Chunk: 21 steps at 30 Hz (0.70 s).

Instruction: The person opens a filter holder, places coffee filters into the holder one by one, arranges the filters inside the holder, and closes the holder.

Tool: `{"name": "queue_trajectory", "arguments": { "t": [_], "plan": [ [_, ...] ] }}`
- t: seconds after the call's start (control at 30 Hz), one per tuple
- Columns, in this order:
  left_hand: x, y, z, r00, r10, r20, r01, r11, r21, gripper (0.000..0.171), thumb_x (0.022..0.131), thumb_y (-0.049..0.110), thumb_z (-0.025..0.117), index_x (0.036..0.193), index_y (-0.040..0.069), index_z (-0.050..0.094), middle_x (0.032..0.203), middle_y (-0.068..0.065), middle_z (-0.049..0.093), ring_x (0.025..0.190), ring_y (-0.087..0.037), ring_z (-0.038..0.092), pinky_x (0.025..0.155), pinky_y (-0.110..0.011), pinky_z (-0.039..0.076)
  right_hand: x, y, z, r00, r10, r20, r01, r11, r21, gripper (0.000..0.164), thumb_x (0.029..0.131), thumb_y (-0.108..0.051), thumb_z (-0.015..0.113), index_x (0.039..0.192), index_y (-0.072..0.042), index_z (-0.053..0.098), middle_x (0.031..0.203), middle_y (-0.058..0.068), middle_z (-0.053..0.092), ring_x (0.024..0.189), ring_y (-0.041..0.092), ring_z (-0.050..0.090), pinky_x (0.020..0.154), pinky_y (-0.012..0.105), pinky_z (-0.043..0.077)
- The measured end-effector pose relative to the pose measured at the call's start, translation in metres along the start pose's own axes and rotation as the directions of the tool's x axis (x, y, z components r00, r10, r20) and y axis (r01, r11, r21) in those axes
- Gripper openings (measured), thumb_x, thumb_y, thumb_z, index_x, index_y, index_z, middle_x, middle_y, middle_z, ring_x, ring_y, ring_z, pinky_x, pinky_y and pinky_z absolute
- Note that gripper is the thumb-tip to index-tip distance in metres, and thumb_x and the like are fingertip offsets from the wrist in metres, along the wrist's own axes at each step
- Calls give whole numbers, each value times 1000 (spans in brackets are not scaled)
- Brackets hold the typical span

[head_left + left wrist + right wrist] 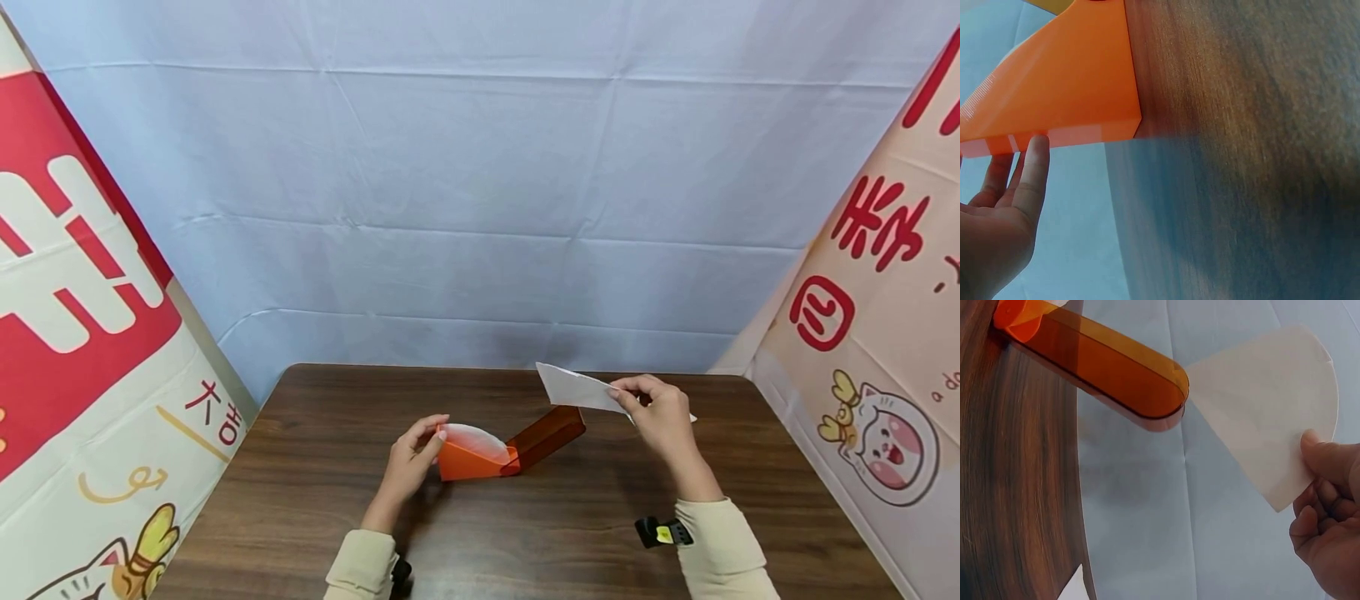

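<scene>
Low in the head view, left of centre, the left hand (408, 458) holds the tall end of an orange holder (465, 464), thumb at the rim and fingers against the outer end wall, a hold that probably serves to steady the light piece and leave its top free. Right of centre, the right hand (663, 412) pinches a white paper sheet (573, 389) near its edge, thumb on one face and fingers behind; gripped so, most of the wedge stays flat and unobstructed, its far corner pointing toward the upper left. Inside the holder, just below the frame's centre, sits a stack of rounded white papers (476, 442), likely kept upright by the sloping walls. From the holder's low end a transparent amber lid (547, 437) stands open toward the right, leaving the stack uncovered. In the right wrist view the sheet's tip comes up to the lid's rounded end; whether they touch I cannot tell. At that view's bottom left another white piece (1075, 587) shows only a corner. All this is over a dark wooden counter (555, 525), with a pale blue cloth (480, 167) hung behind, filling the upper frame, perhaps as a plain backdrop.
</scene>
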State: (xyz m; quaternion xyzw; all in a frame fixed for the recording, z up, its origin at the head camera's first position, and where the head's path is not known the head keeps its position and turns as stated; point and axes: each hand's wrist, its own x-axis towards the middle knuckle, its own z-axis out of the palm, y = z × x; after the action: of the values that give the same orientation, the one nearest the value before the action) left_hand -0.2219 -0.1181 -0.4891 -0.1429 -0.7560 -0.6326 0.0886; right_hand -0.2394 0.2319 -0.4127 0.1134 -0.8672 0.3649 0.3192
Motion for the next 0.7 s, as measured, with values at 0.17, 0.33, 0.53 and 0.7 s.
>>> {"name": "queue_trajectory", "arguments": {
  "t": [0.17,0.33,0.53,0.7],
  "plan": [
    [0,0,0,1000,-1,-2,1,1000,5,28,93,7,57,118,-3,59,103,-17,62,85,-36,60,65,-57,50,1,-3,5,1000,-22,10,22,999,29,6,75,-4,77,77,-5,71,71,0,62,56,10,43,48,16,32],
    [-1,1,0,1000,-6,-2,6,1000,0,28,93,7,57,119,-3,59,104,-17,61,85,-33,60,66,-56,50,0,-6,11,999,-33,27,31,998,53,5,76,-4,76,77,-6,71,73,0,62,56,10,43,48,17,33],
    [-1,1,0,1000,-6,0,6,1000,8,28,93,8,58,119,-3,59,103,-15,62,83,-26,59,66,-54,51,-1,-9,17,997,-59,58,55,996,66,8,75,-1,76,76,-8,71,77,0,65,61,10,50,53,17,38],
    [0,1,0,1000,3,-5,-3,1000,12,27,93,8,58,118,-2,60,102,-15,62,82,-29,60,65,-54,51,-1,-11,21,994,-70,85,63,994,92,10,74,2,75,77,-6,71,83,4,67,68,12,57,55,17,42]
  ]
}}
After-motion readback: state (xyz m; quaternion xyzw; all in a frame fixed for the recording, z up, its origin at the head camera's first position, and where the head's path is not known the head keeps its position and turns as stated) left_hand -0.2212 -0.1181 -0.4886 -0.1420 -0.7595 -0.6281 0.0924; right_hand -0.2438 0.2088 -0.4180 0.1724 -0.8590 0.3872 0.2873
